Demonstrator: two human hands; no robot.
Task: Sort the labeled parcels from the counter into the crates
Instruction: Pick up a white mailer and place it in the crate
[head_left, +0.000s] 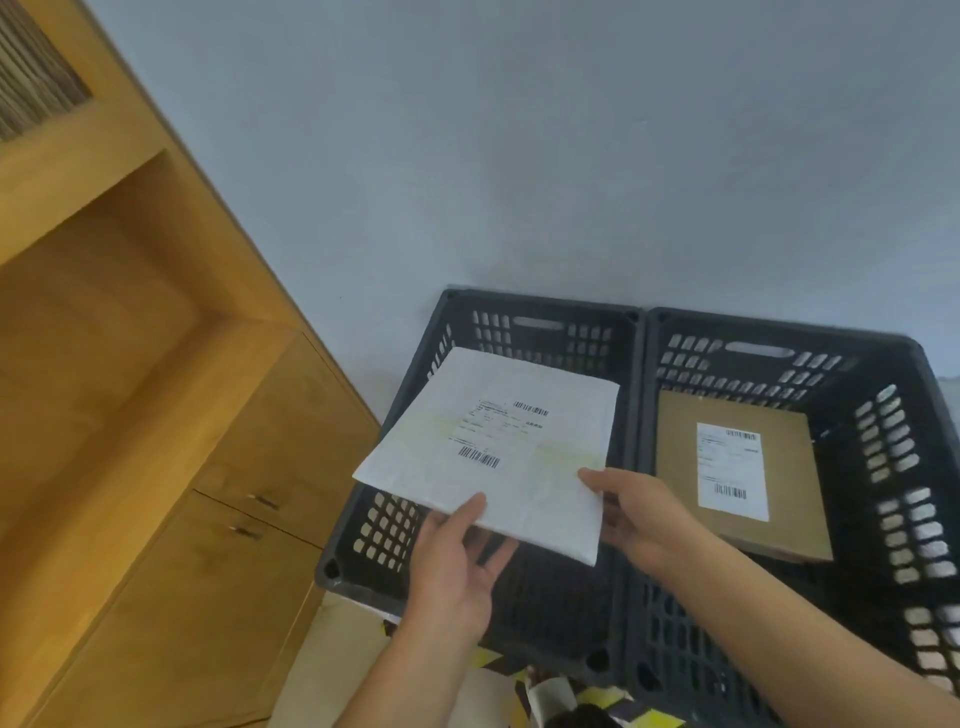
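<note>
1. Above left dark grey slatted plastic crate (540, 332): flat white paper mailer (493, 452), held label up, probably for reading before the drop.
2. Left hand (457, 561) at near edge, thumb on top, fingers beneath, pinching mailer.
3. Right hand (639, 514) at near-right corner, same pinch.
4. Right of that crate, inside twin crate (883, 467): brown cardboard parcel (737, 467), lying flat.

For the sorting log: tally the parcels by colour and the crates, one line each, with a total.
white parcel: 1
brown parcel: 1
black crates: 2 (left crate, right crate)
Total: 4
</note>
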